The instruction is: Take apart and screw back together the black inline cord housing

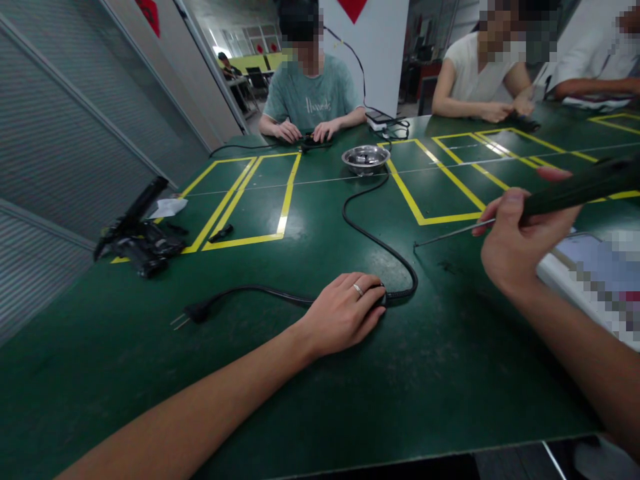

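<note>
My left hand (345, 310), with a ring on one finger, lies closed over a small black in-line piece (381, 293) of a power cord, pressed on the green table; most of that piece is hidden under my fingers. From it the black cord (267, 289) runs left to a two-pin plug (197, 312), and on the other side a thicker braided stretch curves back toward a metal bowl (365, 159). Raised at the right, my right hand (525, 233) grips a screwdriver (575, 190) with a thick dark handle. Its thin shaft points left, with a tiny dark bit at the tip.
Yellow tape marks boxes on the green table (280, 413). Black tool-like parts (145, 243) and a white scrap (170, 207) lie at left, near a small black piece (221, 233). A white tray-like object (555, 273) is at right. Across sit co-workers (313, 93) handling black parts.
</note>
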### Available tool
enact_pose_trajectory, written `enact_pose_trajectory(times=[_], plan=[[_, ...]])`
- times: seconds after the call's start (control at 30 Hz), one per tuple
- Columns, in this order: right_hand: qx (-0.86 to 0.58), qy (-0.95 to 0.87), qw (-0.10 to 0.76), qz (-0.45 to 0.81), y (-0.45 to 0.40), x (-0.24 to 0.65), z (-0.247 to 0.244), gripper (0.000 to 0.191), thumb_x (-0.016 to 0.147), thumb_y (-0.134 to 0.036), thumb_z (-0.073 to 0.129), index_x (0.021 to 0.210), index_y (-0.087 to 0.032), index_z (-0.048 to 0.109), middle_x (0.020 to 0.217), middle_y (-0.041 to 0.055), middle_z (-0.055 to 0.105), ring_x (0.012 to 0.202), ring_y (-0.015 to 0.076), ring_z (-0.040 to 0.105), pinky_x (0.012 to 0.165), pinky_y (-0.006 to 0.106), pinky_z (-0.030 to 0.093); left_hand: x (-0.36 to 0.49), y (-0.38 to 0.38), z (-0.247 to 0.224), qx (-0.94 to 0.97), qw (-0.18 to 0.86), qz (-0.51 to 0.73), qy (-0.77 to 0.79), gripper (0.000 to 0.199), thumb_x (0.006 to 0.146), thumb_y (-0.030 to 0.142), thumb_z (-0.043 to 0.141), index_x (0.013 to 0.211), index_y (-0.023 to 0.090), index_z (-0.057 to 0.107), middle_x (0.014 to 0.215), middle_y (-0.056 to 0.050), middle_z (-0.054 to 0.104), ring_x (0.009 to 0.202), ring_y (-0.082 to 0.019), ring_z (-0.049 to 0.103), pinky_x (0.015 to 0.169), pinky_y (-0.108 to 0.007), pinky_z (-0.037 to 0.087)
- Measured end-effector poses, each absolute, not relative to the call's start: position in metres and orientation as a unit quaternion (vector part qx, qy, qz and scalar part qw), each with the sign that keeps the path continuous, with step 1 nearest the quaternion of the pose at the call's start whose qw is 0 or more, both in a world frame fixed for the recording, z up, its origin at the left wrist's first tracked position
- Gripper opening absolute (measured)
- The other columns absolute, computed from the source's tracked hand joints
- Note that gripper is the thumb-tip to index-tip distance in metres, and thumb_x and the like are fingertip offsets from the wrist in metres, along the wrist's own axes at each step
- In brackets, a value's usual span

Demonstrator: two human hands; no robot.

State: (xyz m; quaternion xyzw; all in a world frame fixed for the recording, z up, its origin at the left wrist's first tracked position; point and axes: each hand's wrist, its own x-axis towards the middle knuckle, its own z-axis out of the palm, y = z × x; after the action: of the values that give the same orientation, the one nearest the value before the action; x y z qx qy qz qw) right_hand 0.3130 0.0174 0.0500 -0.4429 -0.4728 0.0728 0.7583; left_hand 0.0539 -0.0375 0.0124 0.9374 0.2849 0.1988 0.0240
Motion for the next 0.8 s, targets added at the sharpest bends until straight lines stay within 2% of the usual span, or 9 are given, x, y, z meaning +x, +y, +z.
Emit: enact_pose_trajectory(times=[0.17, 0.37, 0.8], plan=[[-0.416, -0.404, 0.796, 0.176, 0.027, 0.32, 0.054, 0.023, 0.086, -0.032, 0.053, 0.104, -0.022, 0.043, 0.051, -0.0098, 0.048, 0.041, 0.0126, 0.048, 0.033, 0.022, 0.039, 0.053, -0.038, 0.013, 0.933, 0.031, 0.202, 0.297, 0.029, 0.096, 0.029, 0.045, 0.118, 0.014, 0.056, 0.119, -0.013, 0.059, 0.106, -0.023, 0.057, 0.091, -0.042, 0.048], [-0.455, -0.381, 0.725, 0.349, 0.021, 0.31, 0.045, 0.022, 0.083, -0.041, 0.058, 0.091, -0.023, 0.048, 0.052, -0.0045, 0.058, 0.037, 0.0134, 0.049, 0.033, 0.026, 0.041, 0.051, -0.037, 0.011, 0.928, 0.043, 0.211, 0.303, 0.025, 0.095, 0.027, 0.045, 0.114, 0.015, 0.057, 0.115, -0.012, 0.06, 0.104, -0.022, 0.057, 0.091, -0.041, 0.048], [-0.453, -0.355, 0.71, 0.406, 0.015, 0.304, 0.04, 0.02, 0.084, -0.041, 0.058, 0.088, -0.024, 0.049, 0.055, -0.0034, 0.06, 0.038, 0.0127, 0.049, 0.035, 0.026, 0.041, 0.049, -0.036, 0.01, 0.919, 0.04, 0.249, 0.302, 0.021, 0.093, 0.023, 0.048, 0.109, 0.015, 0.061, 0.11, -0.011, 0.063, 0.098, -0.021, 0.058, 0.085, -0.039, 0.05]])
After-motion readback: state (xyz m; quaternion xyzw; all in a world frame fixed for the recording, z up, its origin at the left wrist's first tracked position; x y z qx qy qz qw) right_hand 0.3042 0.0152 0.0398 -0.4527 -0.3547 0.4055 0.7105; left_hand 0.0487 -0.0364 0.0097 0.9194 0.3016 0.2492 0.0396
